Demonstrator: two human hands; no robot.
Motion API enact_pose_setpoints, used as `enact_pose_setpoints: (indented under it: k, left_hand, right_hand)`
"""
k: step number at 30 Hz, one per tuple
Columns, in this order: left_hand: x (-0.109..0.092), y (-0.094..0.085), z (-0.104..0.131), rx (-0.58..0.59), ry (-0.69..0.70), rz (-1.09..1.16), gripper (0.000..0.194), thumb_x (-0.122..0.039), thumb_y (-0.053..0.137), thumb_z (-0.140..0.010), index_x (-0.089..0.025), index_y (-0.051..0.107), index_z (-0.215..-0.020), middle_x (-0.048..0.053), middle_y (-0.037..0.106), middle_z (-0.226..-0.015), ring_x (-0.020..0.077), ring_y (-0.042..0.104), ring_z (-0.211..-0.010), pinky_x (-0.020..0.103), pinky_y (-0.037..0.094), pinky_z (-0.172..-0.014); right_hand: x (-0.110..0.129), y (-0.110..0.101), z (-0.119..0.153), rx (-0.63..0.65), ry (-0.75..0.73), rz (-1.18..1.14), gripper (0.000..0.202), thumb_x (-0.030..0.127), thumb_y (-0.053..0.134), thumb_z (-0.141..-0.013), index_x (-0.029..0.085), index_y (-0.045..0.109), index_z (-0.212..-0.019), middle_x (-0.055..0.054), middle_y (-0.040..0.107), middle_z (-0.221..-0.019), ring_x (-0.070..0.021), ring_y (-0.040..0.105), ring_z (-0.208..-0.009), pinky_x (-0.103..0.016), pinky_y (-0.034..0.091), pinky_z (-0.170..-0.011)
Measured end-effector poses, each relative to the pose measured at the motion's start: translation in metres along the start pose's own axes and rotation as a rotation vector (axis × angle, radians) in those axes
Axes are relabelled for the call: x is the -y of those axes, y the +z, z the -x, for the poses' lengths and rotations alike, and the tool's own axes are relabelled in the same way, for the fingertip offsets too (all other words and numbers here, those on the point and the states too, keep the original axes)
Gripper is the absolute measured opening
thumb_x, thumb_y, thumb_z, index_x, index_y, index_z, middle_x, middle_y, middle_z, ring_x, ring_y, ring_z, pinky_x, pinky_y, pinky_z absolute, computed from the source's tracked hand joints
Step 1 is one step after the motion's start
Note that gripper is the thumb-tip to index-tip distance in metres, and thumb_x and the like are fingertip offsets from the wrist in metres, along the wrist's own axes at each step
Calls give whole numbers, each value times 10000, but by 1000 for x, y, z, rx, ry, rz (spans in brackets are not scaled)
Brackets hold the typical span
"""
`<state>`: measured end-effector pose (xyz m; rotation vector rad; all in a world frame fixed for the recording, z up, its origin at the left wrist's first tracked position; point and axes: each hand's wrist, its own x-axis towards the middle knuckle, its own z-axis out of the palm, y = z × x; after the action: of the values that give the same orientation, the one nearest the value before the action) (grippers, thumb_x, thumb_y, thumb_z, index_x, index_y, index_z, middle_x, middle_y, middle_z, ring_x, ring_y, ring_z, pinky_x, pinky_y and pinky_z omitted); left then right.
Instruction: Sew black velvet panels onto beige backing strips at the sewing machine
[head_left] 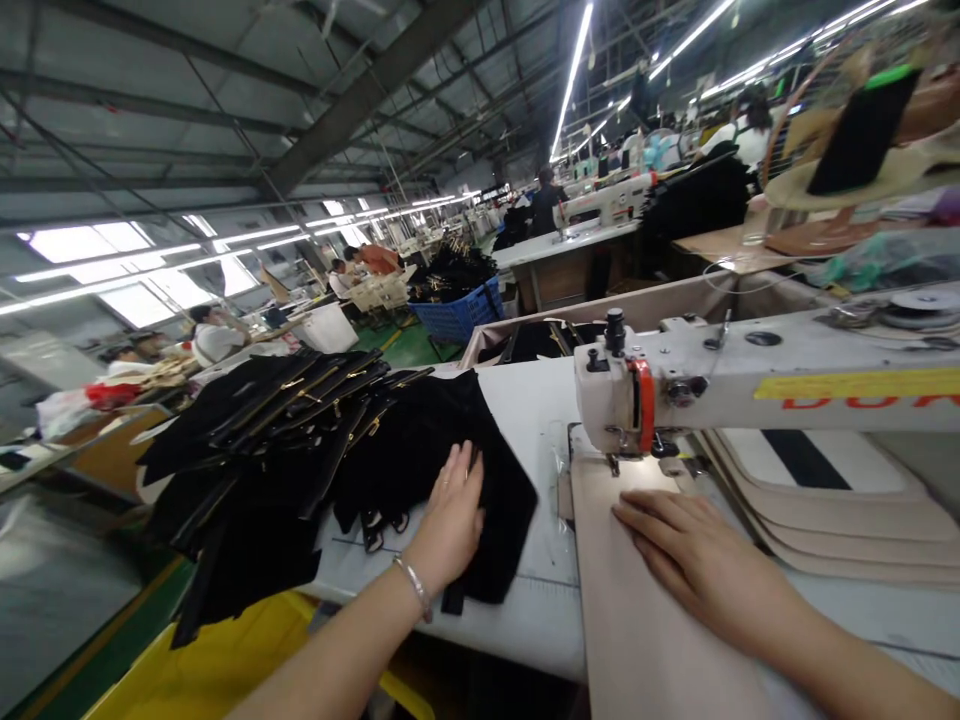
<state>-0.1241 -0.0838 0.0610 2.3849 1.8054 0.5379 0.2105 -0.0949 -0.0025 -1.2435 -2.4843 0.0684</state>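
Observation:
My left hand point(451, 515), with a bracelet at the wrist, rests on a black fabric piece point(506, 520) left of the sewing machine. Its fingers are stretched out over the cloth; a dark gap or small dark thing shows near the fingertips, too small to name. Flat on a long beige panel point(611, 590) lies my right hand point(686, 555), fingers extended just in front of the needle area. The panel's far end is beneath the presser foot point(614, 465) of the white sewing machine point(750, 370). A pile of black pieces with gold zippers point(300, 410) lies beside my left hand.
Stacked beige panels point(817, 530) lie under the machine arm. A yellow bin point(210, 665) stands below the table's left edge. Beyond are a blue crate point(465, 312) of black pieces, a black thread cone point(862, 130) and other people at work.

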Motion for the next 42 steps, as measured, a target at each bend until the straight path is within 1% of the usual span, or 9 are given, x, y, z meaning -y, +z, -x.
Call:
enact_pose_setpoints:
  k: [2,4,7,9,13,16,20,26,42]
  left_hand:
    - [-11,26,-23,86,104,-73,532,-145,417,-921,-193,336,-1444,108,290,-1546,267,207,-1453,511,219,-1177]
    - [-21,42,-56,139,149,-36,455,-221,391,-972,-169,369,-1423,129,358,-1510,255,264,-1434,493,214,-1176]
    - [-32,56,-100,173,184,21,469,-366,540,-927,-188,458,-1352,127,494,-1399,271,407,-1345,462,303,-1129]
    - [-37,59,-112,189,181,49,437,-401,630,-863,-185,549,-1233,112,599,-1232,270,540,-1191,428,414,-1031]
    - [-45,54,-95,238,165,117,332,-349,713,-785,-160,594,-1030,66,641,-1017,217,619,-939,329,508,-832]
    - [-59,48,-69,269,185,272,261,-333,596,-887,-190,578,-1105,47,639,-1036,183,609,-956,297,492,-855]
    - [-81,55,-54,189,166,346,178,-242,500,-935,-223,642,-1040,41,634,-995,175,593,-944,298,466,-883]
    - [-95,73,-69,165,85,193,102,-311,655,-837,-209,645,-830,10,653,-845,180,591,-767,277,435,-659]
    - [-94,86,-88,114,67,158,123,-311,636,-859,-190,627,-844,36,664,-873,186,610,-780,282,435,-676]
  right_hand:
    - [1,-1,-1,-29,18,19,426,385,401,-953,307,477,-1366,-18,525,-1374,-219,461,-1251,-450,388,-1042]
    - [1,-1,-2,-57,28,30,433,388,415,-946,296,479,-1364,-19,519,-1383,-224,449,-1260,-453,374,-1048]
    - [2,-2,-3,-68,28,12,430,370,425,-942,290,482,-1361,-22,529,-1375,-224,459,-1250,-458,363,-1051]
    - [2,-4,-3,-64,30,-5,423,351,423,-943,278,486,-1355,-32,536,-1367,-222,470,-1242,-455,361,-1051]
    - [4,-7,-3,-67,56,-24,423,341,429,-940,224,487,-1343,-73,554,-1338,-227,495,-1214,-447,370,-1037]
    - [6,-10,-4,-72,71,-38,452,342,437,-939,199,450,-1367,-93,558,-1326,-234,502,-1202,-450,376,-1024]
    - [6,-10,-5,-59,69,-39,417,360,427,-948,219,477,-1337,-82,559,-1320,-237,506,-1189,-449,385,-1007]
    - [4,-8,-5,-51,77,-28,476,432,445,-936,190,474,-1345,-117,540,-1330,-278,488,-1197,-486,393,-988]
    - [6,-9,-8,-54,87,-10,577,503,466,-914,198,430,-1403,-112,560,-1307,-277,509,-1144,-475,411,-966]
